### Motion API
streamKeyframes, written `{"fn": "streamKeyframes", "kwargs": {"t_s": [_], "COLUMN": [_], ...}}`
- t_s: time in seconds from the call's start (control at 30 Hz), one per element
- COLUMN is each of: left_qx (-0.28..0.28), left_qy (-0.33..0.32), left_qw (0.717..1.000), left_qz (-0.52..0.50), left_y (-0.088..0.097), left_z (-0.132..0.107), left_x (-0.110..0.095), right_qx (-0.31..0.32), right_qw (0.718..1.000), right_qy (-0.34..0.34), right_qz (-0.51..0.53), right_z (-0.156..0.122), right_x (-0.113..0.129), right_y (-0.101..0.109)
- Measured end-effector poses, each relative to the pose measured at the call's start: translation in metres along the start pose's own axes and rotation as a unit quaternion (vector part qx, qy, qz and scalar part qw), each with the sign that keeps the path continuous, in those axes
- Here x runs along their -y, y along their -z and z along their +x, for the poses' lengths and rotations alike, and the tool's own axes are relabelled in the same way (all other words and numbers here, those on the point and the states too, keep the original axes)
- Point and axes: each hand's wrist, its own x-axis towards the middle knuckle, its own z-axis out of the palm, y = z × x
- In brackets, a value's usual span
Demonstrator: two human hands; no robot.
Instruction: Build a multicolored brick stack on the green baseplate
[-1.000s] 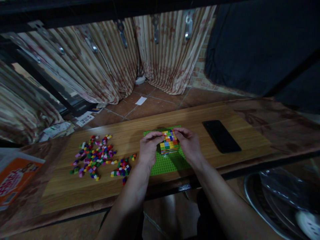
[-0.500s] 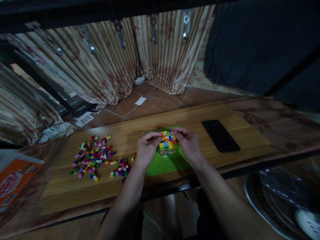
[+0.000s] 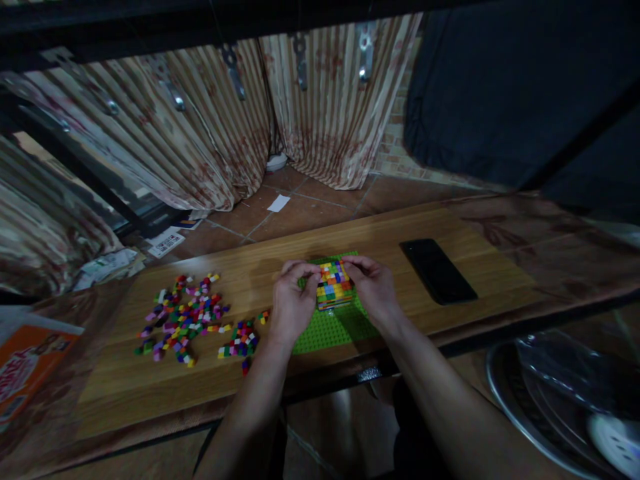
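A multicoloured block of stacked toy bricks [image 3: 334, 288] stands on a green studded baseplate [image 3: 327, 333]. My left hand [image 3: 295, 300] is at its left side, thumb and forefinger closed at the upper left edge. On the opposite side, the closed fingers of my right hand [image 3: 371, 288] touch the upper right edge. Whether a small loose brick sits between any fingertips is too small to tell. Part of the baseplate behind the block is covered by my hands.
Many loose bricks [image 3: 185, 313] lie scattered on the wooden board [image 3: 150, 390] at left, with a smaller pile [image 3: 240, 339] beside my left forearm. A black phone [image 3: 439, 272] rests at right. An orange-labelled box [image 3: 35, 367] stands far left; a round metal tray [image 3: 500, 393] is low right.
Both hands stay at the brick block, with only small finger shifts. The whole view has moved slightly, so the scene sits a little further left.
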Motion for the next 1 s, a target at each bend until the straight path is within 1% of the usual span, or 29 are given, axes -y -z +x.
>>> {"fn": "streamKeyframes", "kwargs": {"t_s": [0.23, 0.43, 0.57, 0.63, 0.77, 1.0], "left_qx": [-0.021, -0.031, -0.027, -0.024, -0.027, -0.021], "left_qy": [0.008, 0.036, 0.056, 0.066, 0.078, 0.102], "left_qw": [1.0, 0.998, 0.995, 0.994, 0.994, 0.993], "left_qz": [-0.016, -0.049, -0.078, -0.084, -0.07, -0.052], "left_y": [-0.006, -0.005, -0.005, -0.005, -0.006, -0.006], "left_z": [0.001, 0.002, 0.005, 0.006, 0.008, 0.01], "left_x": [-0.005, -0.006, -0.005, -0.005, -0.006, -0.011], "right_qx": [0.002, 0.003, 0.008, 0.008, 0.011, 0.009], "right_qw": [1.0, 1.0, 1.0, 1.0, 0.999, 0.998], "right_qy": [0.0, -0.001, -0.004, 0.006, 0.027, 0.033], "right_qz": [-0.006, -0.006, -0.002, -0.009, -0.034, -0.054], "right_z": [0.0, 0.0, 0.0, 0.0, 0.001, 0.002], "right_x": [0.0, 0.0, -0.001, -0.002, -0.006, -0.01], "right_y": [0.001, 0.001, 0.002, 0.002, 0.003, 0.004]}}
